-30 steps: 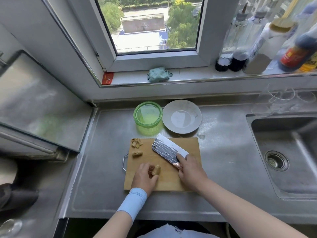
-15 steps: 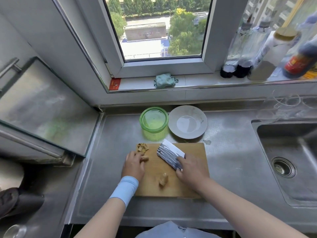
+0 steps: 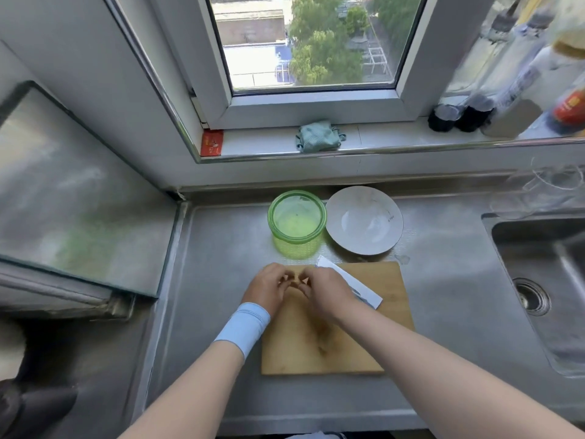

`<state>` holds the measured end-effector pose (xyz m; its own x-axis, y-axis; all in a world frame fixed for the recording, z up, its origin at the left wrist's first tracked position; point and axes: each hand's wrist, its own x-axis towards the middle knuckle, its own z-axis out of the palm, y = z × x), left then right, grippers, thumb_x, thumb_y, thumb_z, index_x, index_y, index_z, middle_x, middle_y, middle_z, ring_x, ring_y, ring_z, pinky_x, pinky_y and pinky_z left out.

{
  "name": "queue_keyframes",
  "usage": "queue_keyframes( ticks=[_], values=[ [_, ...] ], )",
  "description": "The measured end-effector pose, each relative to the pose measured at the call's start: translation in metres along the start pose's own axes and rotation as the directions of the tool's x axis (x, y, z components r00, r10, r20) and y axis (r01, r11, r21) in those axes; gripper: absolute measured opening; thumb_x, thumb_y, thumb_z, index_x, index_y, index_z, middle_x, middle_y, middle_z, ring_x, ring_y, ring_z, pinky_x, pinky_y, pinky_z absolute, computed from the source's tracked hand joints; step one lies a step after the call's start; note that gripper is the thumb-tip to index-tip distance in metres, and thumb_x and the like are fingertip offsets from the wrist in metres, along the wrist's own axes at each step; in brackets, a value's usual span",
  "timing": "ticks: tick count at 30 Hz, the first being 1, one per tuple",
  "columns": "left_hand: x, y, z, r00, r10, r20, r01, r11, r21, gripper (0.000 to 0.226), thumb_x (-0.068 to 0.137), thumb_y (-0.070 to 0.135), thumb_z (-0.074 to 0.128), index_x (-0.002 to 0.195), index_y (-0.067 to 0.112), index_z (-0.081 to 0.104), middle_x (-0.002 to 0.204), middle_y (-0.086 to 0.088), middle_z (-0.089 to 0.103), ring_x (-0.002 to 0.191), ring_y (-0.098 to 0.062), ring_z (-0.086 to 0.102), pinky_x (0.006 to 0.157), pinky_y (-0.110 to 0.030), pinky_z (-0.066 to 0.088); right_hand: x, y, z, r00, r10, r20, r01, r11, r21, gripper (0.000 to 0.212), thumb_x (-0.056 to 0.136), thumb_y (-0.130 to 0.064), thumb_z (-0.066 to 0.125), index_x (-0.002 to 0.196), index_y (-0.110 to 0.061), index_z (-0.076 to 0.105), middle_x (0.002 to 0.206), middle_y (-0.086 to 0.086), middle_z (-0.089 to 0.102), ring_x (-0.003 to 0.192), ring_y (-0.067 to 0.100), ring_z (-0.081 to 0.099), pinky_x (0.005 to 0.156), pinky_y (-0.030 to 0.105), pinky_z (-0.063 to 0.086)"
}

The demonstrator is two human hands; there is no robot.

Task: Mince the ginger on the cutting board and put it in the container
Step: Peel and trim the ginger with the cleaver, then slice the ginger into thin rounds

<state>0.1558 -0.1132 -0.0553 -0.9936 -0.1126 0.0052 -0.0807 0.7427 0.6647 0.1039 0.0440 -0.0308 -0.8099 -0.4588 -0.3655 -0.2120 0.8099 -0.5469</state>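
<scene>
Pinching ginger (image 3: pixel 296 282) with left hand (image 3: pixel 269 288) and right hand (image 3: pixel 326 294), far-left on the cutting board (image 3: pixel 373 327), seemingly gathering pieces for mincing.

The cutting board (image 3: pixel 364 337) lies on the counter (image 3: pixel 218 267), left of the sink (image 3: pixel 544 248). Behind it stands the container (image 3: pixel 297 223), with a plate (image 3: pixel 364 220) just to its right. The left hand (image 3: pixel 269 288) and right hand (image 3: pixel 326 293) meet over the board's far left corner (the knife (image 3: pixel 368 297) lies beneath the right one). A cloth (image 3: pixel 318 136) sits on the windowsill (image 3: pixel 386 137) behind.
</scene>
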Motion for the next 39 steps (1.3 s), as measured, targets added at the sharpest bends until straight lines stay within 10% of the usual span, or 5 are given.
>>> queue_keyframes(
  ticks=[12,21,27,32,39],
  values=[
    [0.012,-0.029,0.003,1.0,0.022,0.022,-0.023,0.997,0.072,0.032,0.085,0.006,0.064,0.114,0.016,0.069,0.112,-0.002,0.063,0.109,-0.026,0.05,0.097,-0.04,0.045,0.025,-0.011,0.017,0.935,0.329,-0.131,-0.321,0.944,0.074,0.023,0.081,-0.032,0.067,0.07,-0.016,0.053,0.077,0.003,0.062,0.077,0.026,0.059,0.058,0.031,0.042],
    [-0.002,-0.001,-0.002,0.975,0.22,-0.018,-0.22,0.975,0.033,0.048,0.068,-0.014,0.063,0.103,0.02,0.069,0.103,0.001,0.06,0.096,-0.021,0.051,0.087,-0.031,0.044,-0.008,0.014,-0.027,0.918,0.342,-0.203,-0.344,0.939,0.027,0.024,0.095,-0.038,0.052,0.104,-0.022,0.068,0.1,0.0,0.071,0.098,0.024,0.063,0.071,0.031,0.045],
    [-0.023,0.038,0.024,0.781,0.37,0.502,-0.419,0.908,-0.018,0.038,0.076,0.003,0.068,0.108,0.023,0.067,0.114,-0.003,0.06,0.101,-0.026,0.058,0.082,-0.037,0.051,-0.066,0.066,-0.035,0.914,0.393,-0.104,-0.402,0.912,-0.086,0.034,0.089,-0.032,0.053,0.122,-0.027,0.055,0.125,-0.003,0.057,0.114,0.023,0.055,0.079,0.032,0.042],
    [-0.026,0.042,0.03,0.436,0.441,0.785,-0.769,0.635,0.07,0.054,0.075,-0.005,0.061,0.125,0.015,0.059,0.131,-0.009,0.049,0.117,-0.03,0.047,0.085,-0.045,0.05,-0.095,0.073,-0.022,0.943,0.332,-0.025,-0.33,0.922,-0.203,0.056,0.083,-0.038,0.056,0.136,-0.033,0.039,0.126,0.003,0.048,0.121,0.026,0.047,0.086,0.032,0.041],
    [-0.05,0.032,0.04,0.83,0.391,0.398,-0.507,0.826,0.244,0.011,0.07,0.034,0.055,0.073,0.027,0.063,0.072,0.006,0.052,0.069,-0.018,0.051,0.054,-0.029,0.05,-0.108,0.084,-0.019,0.957,0.287,0.033,-0.272,0.935,-0.229,0.076,0.085,-0.018,0.053,0.153,-0.027,0.02,0.135,0.008,0.041,0.125,0.03,0.043,0.095,0.035,0.043]
  ],
)
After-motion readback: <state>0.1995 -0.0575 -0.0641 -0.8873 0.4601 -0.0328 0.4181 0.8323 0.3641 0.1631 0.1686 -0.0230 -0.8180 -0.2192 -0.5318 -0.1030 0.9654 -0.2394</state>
